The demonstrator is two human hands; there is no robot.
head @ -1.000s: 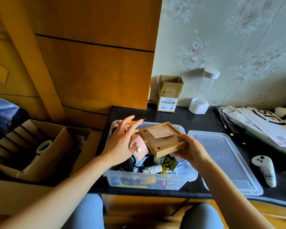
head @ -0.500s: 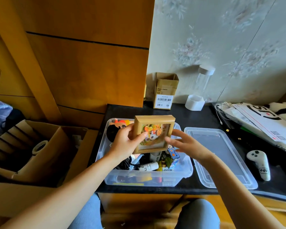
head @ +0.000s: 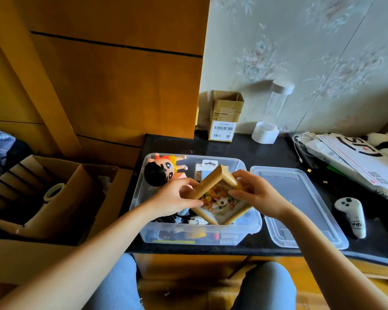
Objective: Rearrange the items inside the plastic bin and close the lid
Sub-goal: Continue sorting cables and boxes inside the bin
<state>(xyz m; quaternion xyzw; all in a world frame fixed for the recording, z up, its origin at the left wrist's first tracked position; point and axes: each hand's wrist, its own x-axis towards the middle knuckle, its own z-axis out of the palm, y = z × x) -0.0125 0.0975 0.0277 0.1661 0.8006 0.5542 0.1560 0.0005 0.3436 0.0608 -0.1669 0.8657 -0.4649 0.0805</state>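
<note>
Step in hand, as I judge it: settling the wooden picture frame (head: 220,198) into the plastic bin (head: 196,237) among the loose contents. The frame sits corner-up, turned like a diamond, picture side facing the wearer, its lower corner down among the items near the bin's front wall.

Left hand (head: 177,201): fingers closed on the frame's upper-left edge, thumb along the lower-left side. Right hand (head: 255,195): fingers (head: 240,177) curled over the upper-right edge, thumb pressing the picture face near that side. Both hands grip; the frame lies between them, its top corner standing free above the fingertips.

To do it well, my view: rotate the frame until its sides run parallel to the bin walls, then lay it flat on top of the clutter, or slide it upright against one wall. Either way its highest point must end below the rim, else the lid (head: 296,204) will not seat. Lower with both hands and release only once it rests without rocking. The doll (head: 160,170) in the bin's rear-left corner looks tall and may also need pressing down.

Bin stands at the desk's (head: 238,151) front-left corner. Lid lies flat on the desk just beside the bin's right wall, not yet fitted. A white controller (head: 351,214) rests further right, near the front edge.
</note>
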